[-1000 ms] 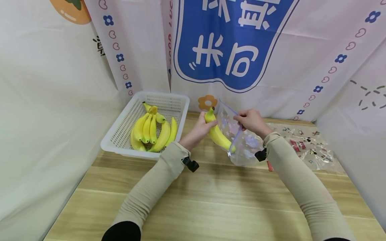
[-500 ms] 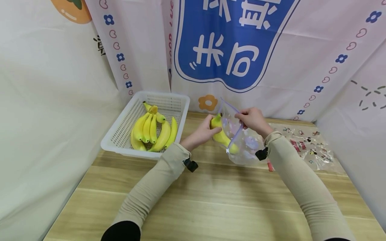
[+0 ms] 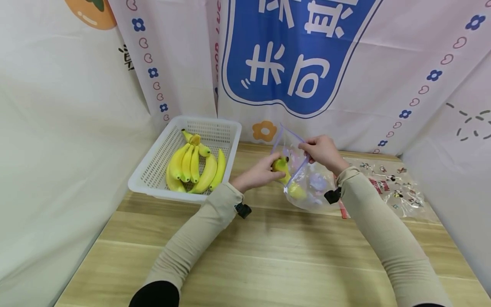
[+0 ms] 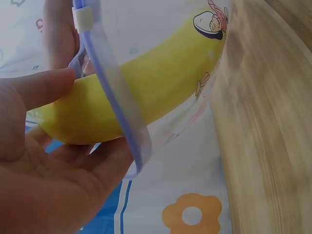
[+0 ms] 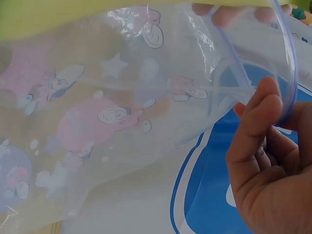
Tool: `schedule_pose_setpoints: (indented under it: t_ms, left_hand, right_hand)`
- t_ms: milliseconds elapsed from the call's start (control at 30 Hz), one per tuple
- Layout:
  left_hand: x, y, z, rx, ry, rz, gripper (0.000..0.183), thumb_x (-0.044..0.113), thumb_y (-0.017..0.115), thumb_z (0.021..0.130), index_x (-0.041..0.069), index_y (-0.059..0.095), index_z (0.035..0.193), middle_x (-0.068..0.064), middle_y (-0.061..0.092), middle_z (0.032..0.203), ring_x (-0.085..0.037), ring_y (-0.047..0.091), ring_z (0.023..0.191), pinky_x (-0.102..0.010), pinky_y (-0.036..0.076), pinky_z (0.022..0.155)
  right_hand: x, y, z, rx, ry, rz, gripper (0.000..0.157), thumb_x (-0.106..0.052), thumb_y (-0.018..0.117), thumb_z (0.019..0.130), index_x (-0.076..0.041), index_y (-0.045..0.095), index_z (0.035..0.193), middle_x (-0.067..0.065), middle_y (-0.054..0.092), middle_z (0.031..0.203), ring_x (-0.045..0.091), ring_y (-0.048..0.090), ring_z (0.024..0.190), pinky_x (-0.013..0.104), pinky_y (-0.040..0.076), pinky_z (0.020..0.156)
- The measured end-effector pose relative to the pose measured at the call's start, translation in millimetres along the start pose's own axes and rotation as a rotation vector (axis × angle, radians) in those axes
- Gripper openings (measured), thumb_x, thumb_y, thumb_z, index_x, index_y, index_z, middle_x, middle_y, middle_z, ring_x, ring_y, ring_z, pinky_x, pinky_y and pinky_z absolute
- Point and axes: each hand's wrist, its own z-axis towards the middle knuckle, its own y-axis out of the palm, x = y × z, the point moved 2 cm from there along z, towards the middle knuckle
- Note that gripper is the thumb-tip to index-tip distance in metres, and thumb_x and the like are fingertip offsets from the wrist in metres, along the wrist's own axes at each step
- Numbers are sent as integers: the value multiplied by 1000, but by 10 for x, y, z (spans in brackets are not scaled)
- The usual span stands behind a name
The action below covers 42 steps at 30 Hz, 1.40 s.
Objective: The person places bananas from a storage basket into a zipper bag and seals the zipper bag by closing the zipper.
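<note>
My left hand (image 3: 261, 172) grips a yellow banana (image 4: 165, 78) near its stem end, thumb on one side and fingers curled under the other. Most of the banana lies inside a clear zip bag (image 3: 312, 181) with cartoon prints; its stem end sticks out through the mouth. The purple zip edge (image 4: 114, 97) crosses over the banana, with a white slider (image 4: 84, 19) at one end. My right hand (image 3: 321, 150) pinches the bag's rim between thumb and fingers and holds the mouth apart. In the right wrist view, the right fingers (image 5: 261, 109) curl at the purple rim.
A white perforated basket (image 3: 147, 179) with several bananas (image 3: 192, 164) stands at the back left of the wooden table (image 3: 268, 256). Flat printed clear bags (image 3: 395, 187) lie at the back right, under and beyond the right forearm. A printed curtain (image 3: 345, 115) hangs behind the table.
My left hand has moved right and down, pushing the banana from the bag's mouth to deep inside. The right hand stays almost in place, pinching the rim.
</note>
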Motion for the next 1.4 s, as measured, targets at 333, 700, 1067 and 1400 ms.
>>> schedule_pose_setpoints:
  t_ms: [333, 700, 1067, 1400]
  left_hand:
    - [-27, 38, 19, -79, -30, 55, 30, 9, 62, 92, 11, 55, 121, -6, 59, 105, -19, 57, 91, -28, 50, 76]
    - [-67, 107, 67, -122, -7, 119, 14, 13, 61, 93, 10, 60, 106, -4, 59, 92, -18, 58, 86, -27, 50, 73]
    - [-100, 149, 99, -122, -51, 34, 31, 5, 53, 94, 0, 57, 125, -14, 58, 124, -25, 54, 116, -28, 46, 92]
    - [-115, 114, 88, -48, -133, 44, 30, 10, 55, 96, -1, 59, 123, -14, 62, 120, -22, 59, 108, -26, 50, 86]
  right_hand:
    - [-30, -14, -17, 17, 2, 18, 27, -23, 60, 93, 3, 68, 90, 6, 58, 62, 13, 55, 52, 24, 51, 51]
    - [-71, -23, -40, 16, 2, 34, 28, -22, 60, 93, 5, 68, 96, 7, 58, 64, 12, 55, 51, 25, 52, 52]
    - [-101, -3, -41, 23, -11, 37, 30, -22, 60, 93, 7, 68, 97, 6, 58, 66, 11, 55, 51, 24, 52, 52]
    - [-79, 14, -31, 26, -3, 51, 28, -23, 60, 93, 4, 68, 96, 6, 58, 67, 11, 56, 52, 25, 52, 53]
